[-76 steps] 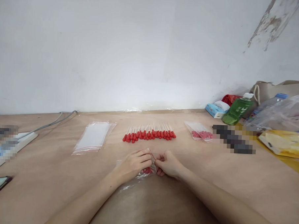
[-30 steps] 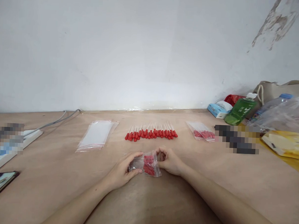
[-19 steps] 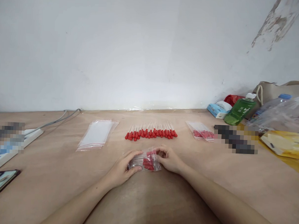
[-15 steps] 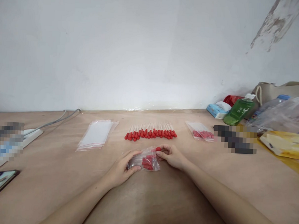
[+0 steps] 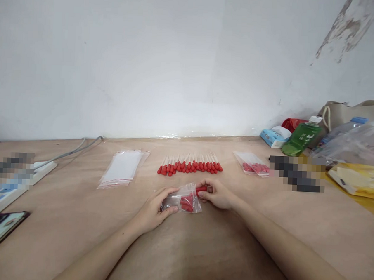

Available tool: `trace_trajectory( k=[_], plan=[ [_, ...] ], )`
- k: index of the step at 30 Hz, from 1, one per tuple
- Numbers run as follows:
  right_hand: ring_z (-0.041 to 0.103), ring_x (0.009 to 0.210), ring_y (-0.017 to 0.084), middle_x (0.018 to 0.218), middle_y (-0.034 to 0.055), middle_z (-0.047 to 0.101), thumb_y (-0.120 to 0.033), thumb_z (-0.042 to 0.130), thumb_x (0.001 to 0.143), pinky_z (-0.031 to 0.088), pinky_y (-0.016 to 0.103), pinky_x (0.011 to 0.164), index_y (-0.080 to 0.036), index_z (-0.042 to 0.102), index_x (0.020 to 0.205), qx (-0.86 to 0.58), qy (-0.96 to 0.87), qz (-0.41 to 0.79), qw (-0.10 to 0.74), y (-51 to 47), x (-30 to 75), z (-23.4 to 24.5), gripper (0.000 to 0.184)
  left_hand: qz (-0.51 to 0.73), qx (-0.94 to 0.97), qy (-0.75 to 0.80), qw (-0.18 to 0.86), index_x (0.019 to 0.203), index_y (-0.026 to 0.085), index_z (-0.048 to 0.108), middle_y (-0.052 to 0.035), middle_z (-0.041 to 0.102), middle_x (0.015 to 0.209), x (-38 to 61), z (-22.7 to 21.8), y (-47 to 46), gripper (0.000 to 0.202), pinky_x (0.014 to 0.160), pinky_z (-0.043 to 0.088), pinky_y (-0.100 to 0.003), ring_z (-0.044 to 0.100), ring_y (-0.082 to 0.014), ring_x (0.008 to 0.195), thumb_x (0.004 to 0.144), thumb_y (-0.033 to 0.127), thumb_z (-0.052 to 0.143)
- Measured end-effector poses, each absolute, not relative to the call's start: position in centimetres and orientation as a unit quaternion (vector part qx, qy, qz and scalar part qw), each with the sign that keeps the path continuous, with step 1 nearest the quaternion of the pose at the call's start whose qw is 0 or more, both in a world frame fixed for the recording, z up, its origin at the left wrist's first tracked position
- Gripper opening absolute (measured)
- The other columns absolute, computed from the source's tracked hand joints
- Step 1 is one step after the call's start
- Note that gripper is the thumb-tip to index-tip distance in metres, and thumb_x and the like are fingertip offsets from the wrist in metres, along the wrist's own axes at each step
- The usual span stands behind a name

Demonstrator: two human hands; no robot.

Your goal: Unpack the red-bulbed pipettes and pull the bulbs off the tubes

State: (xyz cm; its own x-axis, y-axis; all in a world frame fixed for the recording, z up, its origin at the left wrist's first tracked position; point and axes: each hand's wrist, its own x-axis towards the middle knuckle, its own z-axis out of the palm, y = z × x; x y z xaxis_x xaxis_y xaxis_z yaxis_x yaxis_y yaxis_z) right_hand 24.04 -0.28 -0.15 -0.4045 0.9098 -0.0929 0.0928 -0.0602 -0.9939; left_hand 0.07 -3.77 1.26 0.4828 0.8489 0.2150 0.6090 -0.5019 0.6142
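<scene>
My left hand (image 5: 158,208) is closed around the near-left part of a clear zip bag (image 5: 194,197), thumb in front and fingers behind. Several droppers with red rubber bulbs (image 5: 186,203) lie inside it, bulbs toward the right end. At that right end, my right hand (image 5: 214,194) pinches the red bulb of a dropper (image 5: 200,190); the bag film covers the rest of it. Beyond both hands, several droppers (image 5: 188,167) lie in a row, red bulbs toward me and clear tubes toward the wall.
A stack of flat zip bags (image 5: 121,169) lies left of the row. To its right is a filled bag (image 5: 254,167) with red bulbs. A green bottle (image 5: 303,137), a tissue pack (image 5: 274,137) and plastic bags (image 5: 354,141) crowd the right; a phone (image 5: 3,231) and a power strip (image 5: 20,188) are left.
The red bulb in my right hand has shifted slightly toward me and lies more level at the bag's end. My left hand keeps its hold. The whole view has shifted slightly.
</scene>
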Motion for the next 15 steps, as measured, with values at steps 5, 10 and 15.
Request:
trace_trajectory(
  k=[5,10,15],
  plan=[
    [0.058,0.058,0.009,0.066,-0.0028,0.061,-0.026,0.078,0.051,0.05,0.024,0.059,-0.016,0.051,0.078,-0.434,-0.526,0.644,0.347,0.5,26.8,0.8,0.039,0.254,0.827,0.442,0.238,0.12,0.024,0.044,-0.0049,0.052,0.121,-0.1,1.1,-3.7,0.043,0.089,0.042,-0.032,0.05,-0.0197,0.107,0.08,0.039,0.051],
    [0.061,0.061,0.009,0.07,0.0006,0.064,-0.028,0.076,0.056,0.051,0.022,0.061,-0.016,0.054,0.08,-0.438,-0.474,0.683,0.343,0.7,27.5,0.7,0.035,0.254,0.825,0.443,0.242,0.12,0.024,0.044,-0.0052,0.051,0.122,-0.1,1.0,-3.6,0.043,0.089,0.042,-0.033,0.049,-0.0204,0.109,0.08,0.039,0.05],
    [0.059,0.057,0.008,0.07,0.001,0.065,-0.034,0.071,0.063,0.048,0.019,0.053,-0.016,0.057,0.079,-0.471,-0.495,0.645,0.342,1.0,28.3,1.9,0.028,0.249,0.823,0.447,0.247,0.12,0.024,0.044,-0.0055,0.051,0.122,-0.1,1.0,-3.7,0.044,0.088,0.043,-0.032,0.05,-0.0204,0.108,0.08,0.04,0.051]
  ],
)
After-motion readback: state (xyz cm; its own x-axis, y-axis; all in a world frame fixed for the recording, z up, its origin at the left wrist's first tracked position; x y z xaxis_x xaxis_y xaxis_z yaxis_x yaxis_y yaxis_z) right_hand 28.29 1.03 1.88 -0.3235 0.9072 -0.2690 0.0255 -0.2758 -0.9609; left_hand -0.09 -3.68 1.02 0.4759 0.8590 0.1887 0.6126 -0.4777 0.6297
